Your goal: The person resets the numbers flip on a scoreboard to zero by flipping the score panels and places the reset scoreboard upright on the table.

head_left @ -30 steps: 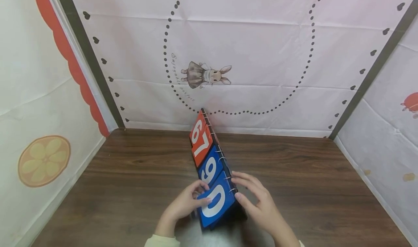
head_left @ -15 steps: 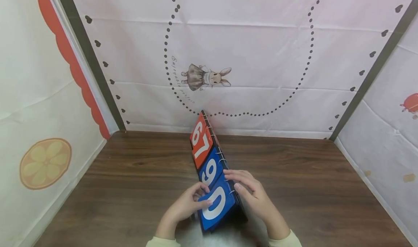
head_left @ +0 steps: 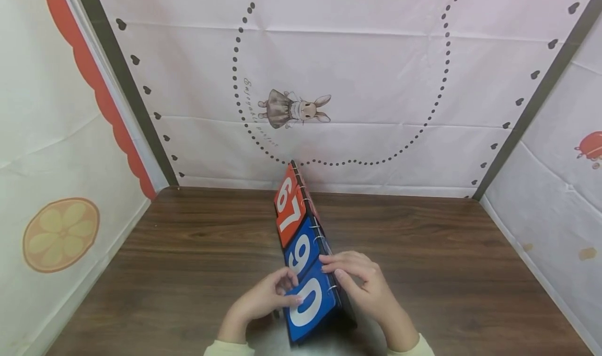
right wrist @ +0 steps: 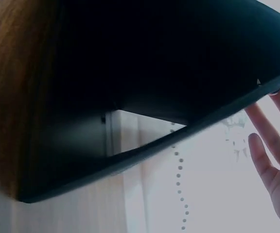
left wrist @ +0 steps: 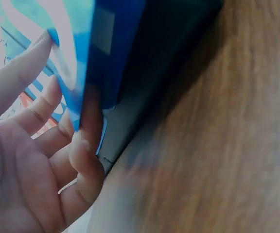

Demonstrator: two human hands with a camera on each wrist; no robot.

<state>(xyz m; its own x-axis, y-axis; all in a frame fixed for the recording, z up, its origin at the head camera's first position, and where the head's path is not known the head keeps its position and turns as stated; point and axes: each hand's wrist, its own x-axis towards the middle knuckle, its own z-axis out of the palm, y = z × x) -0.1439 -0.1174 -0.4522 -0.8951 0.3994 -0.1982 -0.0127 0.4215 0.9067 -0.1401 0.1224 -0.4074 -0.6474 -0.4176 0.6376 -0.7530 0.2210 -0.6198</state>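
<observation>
A tent-shaped flip scoreboard with a black frame [right wrist: 154,141] stands lengthwise on the table, its ring-bound spine at the top. Nearest me on its left face is a blue number card [head_left: 301,332] marked 0. My left hand [head_left: 258,298] pinches this card at its free lower edge, thumb on the front; the left wrist view shows fingers behind the card [left wrist: 72,53]. My right hand [head_left: 367,285] rests at the spine, fingertips reaching over to the top of the same card. In the right wrist view its fingers [right wrist: 266,126] look nearly straight along the frame's edge.
Farther along the scoreboard are another blue card [head_left: 301,251] and two red cards [head_left: 289,209]. Its far end stands close to the back cloth wall [head_left: 376,84] with a printed rabbit. Bare dark wood tabletop [head_left: 447,251] extends on both sides, between cloth side walls.
My right hand has moved left, its fingertips now over the spine onto the card. The left hand keeps its pinch. The scoreboard's near end sits slightly lower in the head view.
</observation>
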